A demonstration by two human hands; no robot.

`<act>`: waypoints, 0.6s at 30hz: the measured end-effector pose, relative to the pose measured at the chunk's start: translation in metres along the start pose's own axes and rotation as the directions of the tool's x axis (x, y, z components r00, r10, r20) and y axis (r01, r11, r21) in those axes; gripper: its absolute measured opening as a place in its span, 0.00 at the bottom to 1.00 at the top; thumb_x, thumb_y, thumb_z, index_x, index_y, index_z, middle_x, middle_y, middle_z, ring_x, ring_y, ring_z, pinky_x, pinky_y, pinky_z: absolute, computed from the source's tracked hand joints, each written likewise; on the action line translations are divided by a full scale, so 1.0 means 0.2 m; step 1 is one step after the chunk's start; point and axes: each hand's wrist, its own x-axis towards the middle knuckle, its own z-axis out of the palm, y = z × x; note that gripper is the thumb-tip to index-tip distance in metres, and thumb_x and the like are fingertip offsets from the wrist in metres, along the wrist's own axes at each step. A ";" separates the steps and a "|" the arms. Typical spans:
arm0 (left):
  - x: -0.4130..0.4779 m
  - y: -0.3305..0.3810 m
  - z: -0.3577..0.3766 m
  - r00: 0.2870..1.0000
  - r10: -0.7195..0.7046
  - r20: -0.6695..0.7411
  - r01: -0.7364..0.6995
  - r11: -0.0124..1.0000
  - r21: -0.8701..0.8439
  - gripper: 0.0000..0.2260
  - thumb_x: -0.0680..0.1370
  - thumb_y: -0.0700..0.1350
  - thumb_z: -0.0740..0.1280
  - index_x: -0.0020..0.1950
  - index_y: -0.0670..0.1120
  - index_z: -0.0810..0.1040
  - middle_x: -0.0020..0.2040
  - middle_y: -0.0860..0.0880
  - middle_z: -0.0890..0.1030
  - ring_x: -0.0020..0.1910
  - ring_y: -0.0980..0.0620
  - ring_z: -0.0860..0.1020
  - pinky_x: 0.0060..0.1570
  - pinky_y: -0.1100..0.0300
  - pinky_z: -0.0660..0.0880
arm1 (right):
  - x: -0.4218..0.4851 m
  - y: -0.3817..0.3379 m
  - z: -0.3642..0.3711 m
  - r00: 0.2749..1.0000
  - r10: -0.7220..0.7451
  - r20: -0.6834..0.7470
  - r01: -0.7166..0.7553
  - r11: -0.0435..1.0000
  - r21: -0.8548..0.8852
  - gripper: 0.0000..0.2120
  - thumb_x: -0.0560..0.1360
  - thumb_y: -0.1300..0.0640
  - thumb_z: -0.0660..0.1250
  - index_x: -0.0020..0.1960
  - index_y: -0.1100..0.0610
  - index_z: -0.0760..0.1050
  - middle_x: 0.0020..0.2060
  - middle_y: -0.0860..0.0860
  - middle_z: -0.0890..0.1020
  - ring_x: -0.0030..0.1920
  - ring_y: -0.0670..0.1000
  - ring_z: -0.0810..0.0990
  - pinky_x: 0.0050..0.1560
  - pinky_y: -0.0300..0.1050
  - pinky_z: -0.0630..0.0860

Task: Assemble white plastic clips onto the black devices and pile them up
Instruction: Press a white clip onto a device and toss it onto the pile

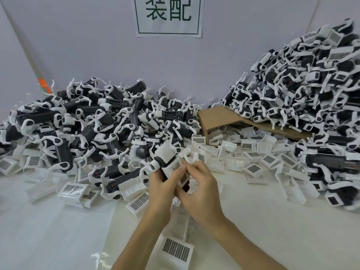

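The left hand (158,191) and the right hand (196,191) are both bare, with slim fingers (194,168) and smooth knuckles. Just behind the fingers the wrists (219,217) are uncovered too. Further back from the fingers, the lean forearms (136,246) run bare right to the bottom edge of view.

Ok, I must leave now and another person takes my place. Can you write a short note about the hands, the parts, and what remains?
Left hand grips the black device.
Right hand pinches a white clip against it; whether it is seated I cannot tell.
Loose clips lie on the table behind the hands; tall pile at right, lower pile at left.
Remaining: seat this clip, pile the device, continue with the rest.
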 end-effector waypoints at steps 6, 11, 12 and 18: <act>0.02 0.05 -0.07 0.965 -0.086 0.247 0.131 0.977 -0.171 0.24 0.70 0.51 0.74 0.65 0.48 0.81 0.52 0.43 0.84 0.48 0.44 0.84 0.45 0.51 0.81 | 0.05 -0.03 -0.08 0.975 0.173 0.138 -0.200 0.954 0.222 0.17 0.72 0.38 0.67 0.59 0.39 0.78 0.55 0.40 0.79 0.62 0.45 0.77 0.60 0.33 0.70; 0.01 0.06 -0.08 0.934 -0.065 0.350 0.103 0.990 -0.091 0.22 0.73 0.51 0.72 0.66 0.48 0.80 0.51 0.44 0.85 0.48 0.45 0.84 0.45 0.54 0.80 | 0.05 -0.02 -0.10 0.900 0.190 0.393 -0.330 0.885 0.328 0.15 0.77 0.49 0.70 0.62 0.51 0.79 0.51 0.53 0.85 0.53 0.52 0.84 0.53 0.46 0.81; 0.02 0.06 -0.08 0.931 -0.066 0.360 0.103 0.991 -0.082 0.21 0.73 0.50 0.72 0.65 0.48 0.80 0.52 0.44 0.85 0.49 0.45 0.84 0.45 0.54 0.80 | 0.05 -0.03 -0.10 0.900 0.189 0.392 -0.331 0.881 0.337 0.14 0.78 0.50 0.70 0.62 0.52 0.79 0.50 0.55 0.85 0.52 0.53 0.84 0.52 0.46 0.81; 0.02 0.06 -0.08 0.921 -0.100 0.377 0.134 0.989 -0.064 0.22 0.76 0.48 0.70 0.68 0.42 0.78 0.63 0.41 0.81 0.59 0.42 0.82 0.48 0.56 0.80 | 0.05 -0.02 -0.10 0.925 0.207 0.319 -0.324 0.868 0.376 0.12 0.75 0.53 0.73 0.58 0.56 0.81 0.44 0.56 0.85 0.47 0.57 0.85 0.46 0.47 0.82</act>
